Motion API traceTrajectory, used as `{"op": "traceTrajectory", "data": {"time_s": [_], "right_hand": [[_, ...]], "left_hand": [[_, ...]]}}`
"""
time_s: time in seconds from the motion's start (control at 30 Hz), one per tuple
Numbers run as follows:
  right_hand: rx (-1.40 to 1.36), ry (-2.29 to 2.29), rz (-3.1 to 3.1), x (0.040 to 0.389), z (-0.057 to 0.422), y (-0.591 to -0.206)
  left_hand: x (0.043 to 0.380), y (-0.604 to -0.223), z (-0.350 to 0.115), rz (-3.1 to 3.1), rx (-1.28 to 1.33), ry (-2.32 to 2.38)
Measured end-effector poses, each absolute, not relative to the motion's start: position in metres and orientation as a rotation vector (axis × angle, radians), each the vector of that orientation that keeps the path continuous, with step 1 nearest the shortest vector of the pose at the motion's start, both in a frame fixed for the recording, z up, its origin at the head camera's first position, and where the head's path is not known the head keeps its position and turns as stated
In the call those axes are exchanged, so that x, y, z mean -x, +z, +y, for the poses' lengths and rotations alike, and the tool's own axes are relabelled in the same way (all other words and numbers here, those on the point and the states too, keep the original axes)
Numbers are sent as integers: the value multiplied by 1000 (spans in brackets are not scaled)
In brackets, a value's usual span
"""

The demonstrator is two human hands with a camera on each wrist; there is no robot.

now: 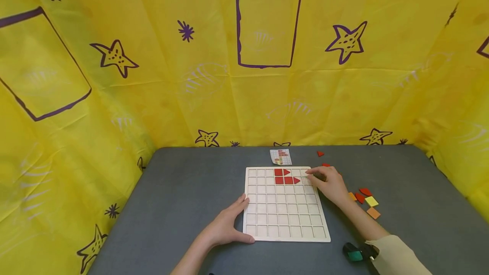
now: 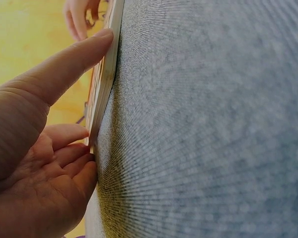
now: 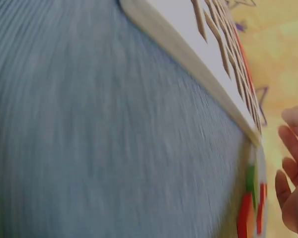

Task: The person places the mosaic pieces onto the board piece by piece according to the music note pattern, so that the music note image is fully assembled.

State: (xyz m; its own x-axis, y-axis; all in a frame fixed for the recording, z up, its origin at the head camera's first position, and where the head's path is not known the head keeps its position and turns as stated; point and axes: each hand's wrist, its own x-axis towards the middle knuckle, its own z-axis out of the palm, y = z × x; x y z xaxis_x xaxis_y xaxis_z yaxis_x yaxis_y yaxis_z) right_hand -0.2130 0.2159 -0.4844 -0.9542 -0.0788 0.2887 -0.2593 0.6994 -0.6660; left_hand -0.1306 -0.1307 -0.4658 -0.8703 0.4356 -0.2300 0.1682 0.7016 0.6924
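A white board [image 1: 282, 209] with a raised grid lies on the table. Near its top edge, red squares [image 1: 279, 180] and red triangles [image 1: 296, 180] form two short rows in the cells. My left hand [image 1: 228, 223] rests against the board's left side, fingertips at the edge and thumb at the near left corner. In the left wrist view, that thumb [image 2: 64, 67] lies extended along the board's side. Over the far right corner is my right hand [image 1: 329, 183], its fingers loosely bent and nothing visible between them.
A small printed card [image 1: 280, 156] lies beyond the board. To the right sit loose pieces: red ones [image 1: 365, 192], a yellow one [image 1: 371, 201] and an orange one [image 1: 373, 212]. Another red piece [image 1: 320, 153] is farther back. A yellow patterned cloth [image 1: 244, 96] hangs behind the grey table [image 1: 183, 190].
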Motion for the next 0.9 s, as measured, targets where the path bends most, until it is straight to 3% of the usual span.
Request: {"op": "traceTrajectory", "data": {"time_s": [0.4,0.9], "right_hand": [[-6,979,-2767,202,279,-476],[5,972,-2806,204,283,-483]], "left_hand": [[129,-464,-131,2548,-503,986],[128,-464,-131,2550,-496,986]]}}
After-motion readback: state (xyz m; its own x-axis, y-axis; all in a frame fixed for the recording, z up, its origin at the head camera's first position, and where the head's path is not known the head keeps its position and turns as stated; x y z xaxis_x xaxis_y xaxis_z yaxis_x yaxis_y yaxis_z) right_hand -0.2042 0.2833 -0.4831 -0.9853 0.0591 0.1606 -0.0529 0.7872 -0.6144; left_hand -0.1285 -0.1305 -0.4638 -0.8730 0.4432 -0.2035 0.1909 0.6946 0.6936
